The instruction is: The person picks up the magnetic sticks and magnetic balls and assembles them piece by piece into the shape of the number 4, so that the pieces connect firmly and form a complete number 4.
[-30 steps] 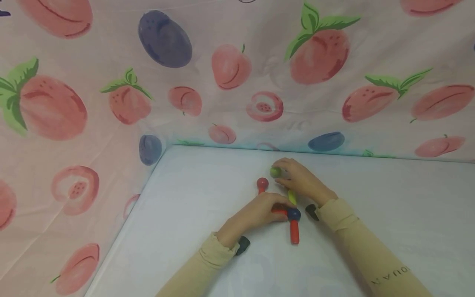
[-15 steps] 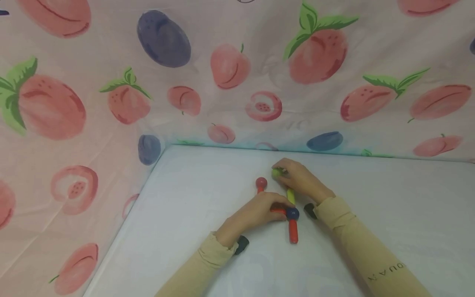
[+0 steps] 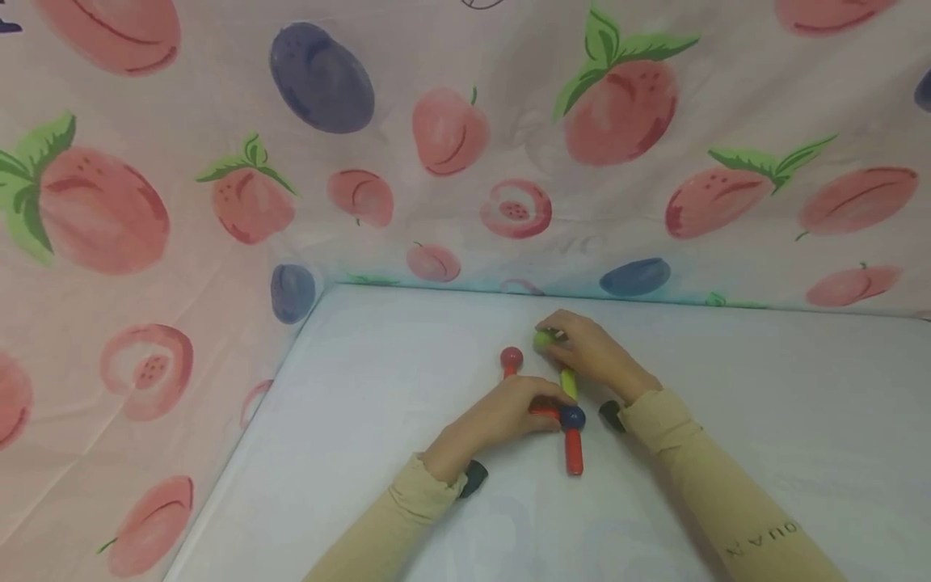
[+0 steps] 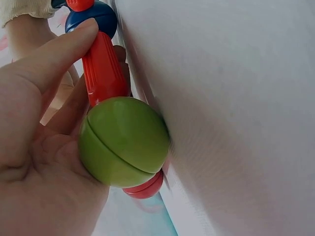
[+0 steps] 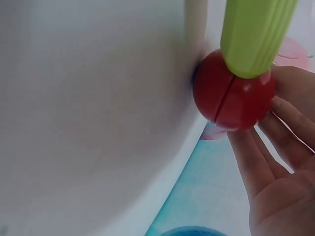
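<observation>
My left hand (image 3: 502, 412) grips a ribbed red rod (image 4: 104, 69) of a ball-and-rod toy, thumb and fingers on either side. A blue ball (image 3: 572, 418) joins this rod to another red rod (image 3: 574, 453) and a yellow-green rod (image 3: 569, 384). At the palm end sits a green ball (image 4: 124, 142). My right hand (image 3: 592, 347) pinches a small green piece (image 3: 544, 339) beyond the yellow-green rod. In the right wrist view its fingers are at a red ball (image 5: 234, 91) fixed to the yellow-green rod; the green piece is hidden there.
A pinkish-red ball (image 3: 512, 357) on a short red rod pokes out behind the left hand. The toy lies on a white tabletop (image 3: 407, 347). Fruit-printed cloth (image 3: 451, 210) rises along the back and left edges. Dark wrist cameras (image 3: 474, 478) show beside both sleeves.
The right fingers have closed in around the green piece, which has shifted slightly right and now shows less. The left hand keeps its hold, almost unmoved.
</observation>
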A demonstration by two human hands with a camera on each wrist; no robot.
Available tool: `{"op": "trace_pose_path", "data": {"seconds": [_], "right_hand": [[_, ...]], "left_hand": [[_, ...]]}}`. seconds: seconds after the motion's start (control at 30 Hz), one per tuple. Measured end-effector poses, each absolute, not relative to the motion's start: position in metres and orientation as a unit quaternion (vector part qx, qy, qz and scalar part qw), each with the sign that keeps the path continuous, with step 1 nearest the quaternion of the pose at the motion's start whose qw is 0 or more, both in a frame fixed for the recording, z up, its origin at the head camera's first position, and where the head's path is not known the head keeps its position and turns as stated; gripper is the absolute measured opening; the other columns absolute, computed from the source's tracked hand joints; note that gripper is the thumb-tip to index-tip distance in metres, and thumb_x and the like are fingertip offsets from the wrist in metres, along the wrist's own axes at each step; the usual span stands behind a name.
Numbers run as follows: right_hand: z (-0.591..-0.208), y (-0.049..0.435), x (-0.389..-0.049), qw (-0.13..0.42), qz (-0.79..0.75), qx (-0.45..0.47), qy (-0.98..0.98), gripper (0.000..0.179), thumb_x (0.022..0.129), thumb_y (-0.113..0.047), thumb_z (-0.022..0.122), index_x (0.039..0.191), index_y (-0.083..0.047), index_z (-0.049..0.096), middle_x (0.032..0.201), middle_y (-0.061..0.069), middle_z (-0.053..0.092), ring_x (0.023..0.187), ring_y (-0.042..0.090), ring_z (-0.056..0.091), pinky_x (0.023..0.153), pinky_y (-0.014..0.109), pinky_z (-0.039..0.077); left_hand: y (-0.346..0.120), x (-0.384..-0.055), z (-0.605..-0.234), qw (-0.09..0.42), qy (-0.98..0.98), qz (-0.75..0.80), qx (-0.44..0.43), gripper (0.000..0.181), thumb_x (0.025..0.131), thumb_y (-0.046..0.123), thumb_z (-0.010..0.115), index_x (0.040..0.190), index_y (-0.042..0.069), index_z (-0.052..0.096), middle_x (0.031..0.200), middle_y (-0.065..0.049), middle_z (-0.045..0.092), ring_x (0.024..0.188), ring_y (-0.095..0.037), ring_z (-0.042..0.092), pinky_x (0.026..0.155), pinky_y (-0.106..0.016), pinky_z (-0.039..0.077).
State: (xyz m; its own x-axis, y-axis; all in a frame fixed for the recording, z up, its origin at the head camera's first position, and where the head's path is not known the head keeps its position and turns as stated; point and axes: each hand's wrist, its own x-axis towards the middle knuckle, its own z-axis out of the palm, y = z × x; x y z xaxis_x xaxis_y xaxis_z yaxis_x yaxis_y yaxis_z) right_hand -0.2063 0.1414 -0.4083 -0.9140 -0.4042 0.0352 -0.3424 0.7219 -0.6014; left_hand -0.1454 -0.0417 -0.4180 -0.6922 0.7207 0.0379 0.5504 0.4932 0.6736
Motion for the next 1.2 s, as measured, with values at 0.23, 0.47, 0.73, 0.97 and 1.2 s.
{"op": "trace_pose_path", "data": {"seconds": [0.23,0.47,0.73,0.97,1.2], "right_hand": [[-0.403,0.147,-0.197,0.040,-0.305,-0.207,0.929,0.037,0.090,-0.006,0.070,0.126,-0.004,0.062,0.122,0.011,0.064,0.115,0.032,0.061,0.100,0.049,0.050],[-0.395,0.155,-0.186,0.013,-0.308,-0.230,0.923,0.036,0.089,-0.008,0.073,0.123,-0.004,0.064,0.116,0.008,0.066,0.110,0.028,0.063,0.097,0.047,0.052],[-0.387,0.157,-0.170,-0.002,-0.307,-0.242,0.921,0.037,0.086,-0.013,0.078,0.121,-0.010,0.066,0.111,0.001,0.066,0.108,0.023,0.064,0.096,0.045,0.053],[-0.380,0.162,-0.158,-0.030,-0.290,-0.261,0.920,0.037,0.084,-0.012,0.079,0.119,-0.012,0.067,0.112,-0.001,0.067,0.105,0.020,0.065,0.094,0.042,0.055],[-0.374,0.170,-0.143,-0.057,-0.276,-0.289,0.915,0.036,0.082,-0.007,0.080,0.115,-0.013,0.068,0.111,-0.003,0.067,0.101,0.017,0.065,0.089,0.040,0.057]], "left_hand": [[-0.042,-0.145,-0.417,0.131,0.853,0.349,0.365,0.034,0.087,0.016,0.076,0.121,0.014,0.071,0.114,0.007,0.072,0.099,0.003,0.060,0.093,-0.011,0.045],[-0.042,-0.144,-0.417,0.136,0.852,0.357,0.359,0.034,0.087,0.015,0.076,0.121,0.014,0.071,0.113,0.007,0.072,0.099,0.000,0.062,0.093,-0.012,0.046],[-0.046,-0.144,-0.421,0.133,0.853,0.358,0.355,0.034,0.087,0.014,0.077,0.120,0.014,0.071,0.113,0.008,0.072,0.101,0.001,0.061,0.094,-0.013,0.046],[-0.044,-0.144,-0.421,0.136,0.852,0.359,0.357,0.035,0.087,0.014,0.076,0.122,0.013,0.071,0.114,0.006,0.072,0.103,0.001,0.062,0.095,-0.013,0.046],[-0.041,-0.144,-0.419,0.145,0.848,0.370,0.351,0.035,0.087,0.016,0.076,0.121,0.013,0.070,0.112,0.006,0.072,0.103,0.001,0.064,0.095,-0.013,0.047]]}}
